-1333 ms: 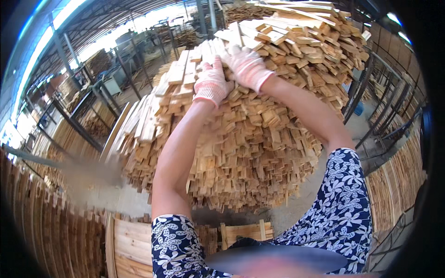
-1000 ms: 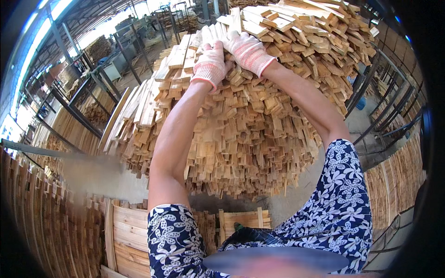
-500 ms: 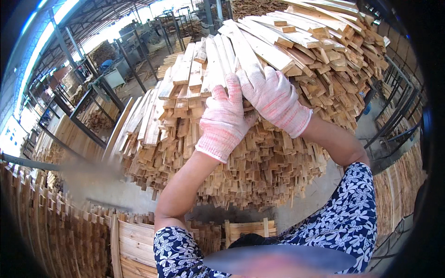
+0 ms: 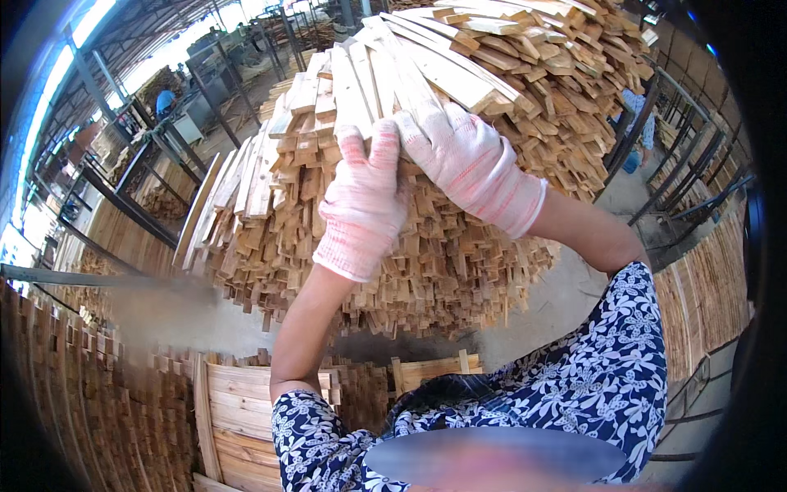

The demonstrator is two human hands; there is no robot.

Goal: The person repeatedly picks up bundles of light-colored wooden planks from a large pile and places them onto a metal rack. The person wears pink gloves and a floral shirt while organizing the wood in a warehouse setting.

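Observation:
Both my hands wear white knit gloves streaked with pink. My left hand (image 4: 361,201) is closed over the near ends of pale wooden slats (image 4: 351,88), fingers on top and the thumb side hidden. Close beside it, my right hand (image 4: 474,168) grips the near end of another long slat (image 4: 402,70), its fingers bent over the wood. The slats lie side by side, pointing away from me, on top of a big stack of wood strips (image 4: 434,279). What the fingers hold underneath is out of sight.
Loose slats (image 4: 566,66) heap up at the far right of the stack. Black metal racks (image 4: 680,164) stand at right, a person (image 4: 635,115) behind them. Wood panels (image 4: 238,410) lean near me at lower left. Dark posts and a metal bar (image 4: 74,277) are at left.
The view has shifted, so the stack sits a little higher and further left. My hands remain on the slats, slightly further left in the picture. A person now shows at the right.

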